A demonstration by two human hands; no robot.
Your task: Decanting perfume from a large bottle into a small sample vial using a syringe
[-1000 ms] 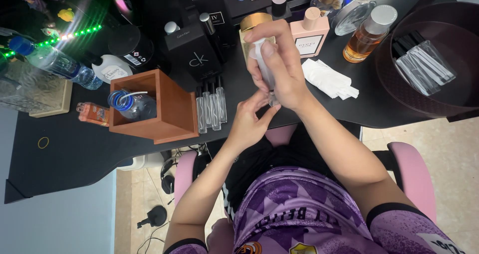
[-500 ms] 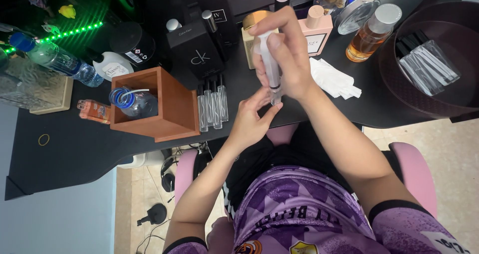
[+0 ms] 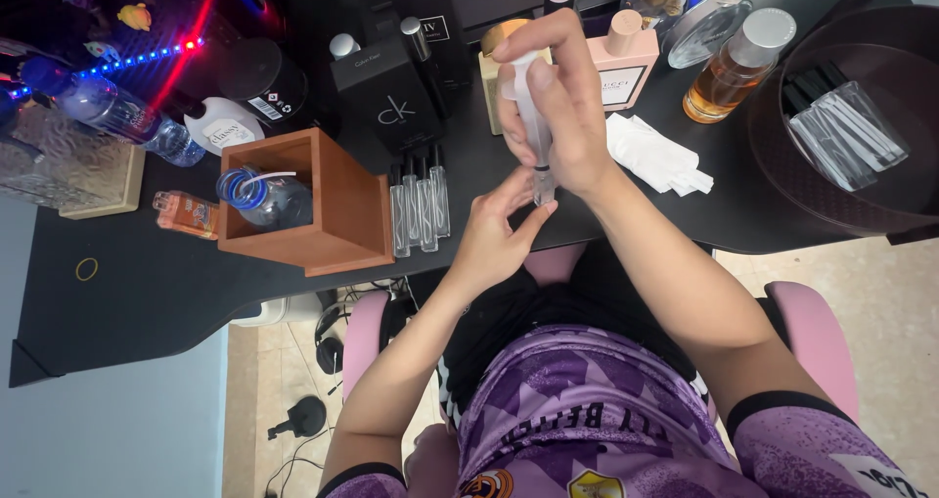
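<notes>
My right hand (image 3: 553, 107) grips a clear plastic syringe (image 3: 529, 116) upright, thumb on its plunger, tip pointing down. Its tip meets a small clear vial (image 3: 544, 187) that my left hand (image 3: 494, 234) pinches between fingertips just below, over the front edge of the black desk (image 3: 147, 293). Several empty slim glass vials (image 3: 419, 209) stand in a row to the left, next to a wooden box (image 3: 337, 204).
Perfume bottles stand behind: a pink one (image 3: 621, 63), an amber one (image 3: 732, 67), black boxes (image 3: 391, 97). A folded white tissue (image 3: 655, 156) lies right of my hands. A dark round bowl (image 3: 880, 214) holds packets of vials. A water bottle (image 3: 117, 116) lies at left.
Both hands stay together with syringe on vial; the view has shifted slightly and the light strip at the back left has turned from green to red and blue.
</notes>
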